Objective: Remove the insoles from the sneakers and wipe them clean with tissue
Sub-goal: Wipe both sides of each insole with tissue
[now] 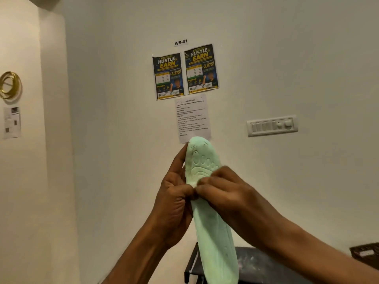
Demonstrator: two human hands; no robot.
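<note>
The pale wall (287, 58) filled the view behind the insole. A dark stand (266, 267) sat below and behind the insole's lower end.

The green insole (215, 242) was already out of its sneaker. It was held up in the air, nearly upright, with its moulded underside towards the camera, so the removal step looked done for this one. No sneaker and no second insole were in view, so the other one's state could not be judged.

The left hand (174, 197) gripped the insole's left edge, with the thumb on the face and the fingers wrapped behind. The right hand (225, 191) lay across the insole's middle from the right. Its fingers were curled tight against the face, beside the left thumb. A whitish scrap showed just under those fingertips, but whether it was tissue could not be told. Wiping was probably under way or about to start, with the lower half of the face and the reverse side still to do.

Above the insole's tip hung a printed sheet (192, 117), and above that two posters (168, 76). A switch panel (272, 126) was up to the insole's right.
</note>
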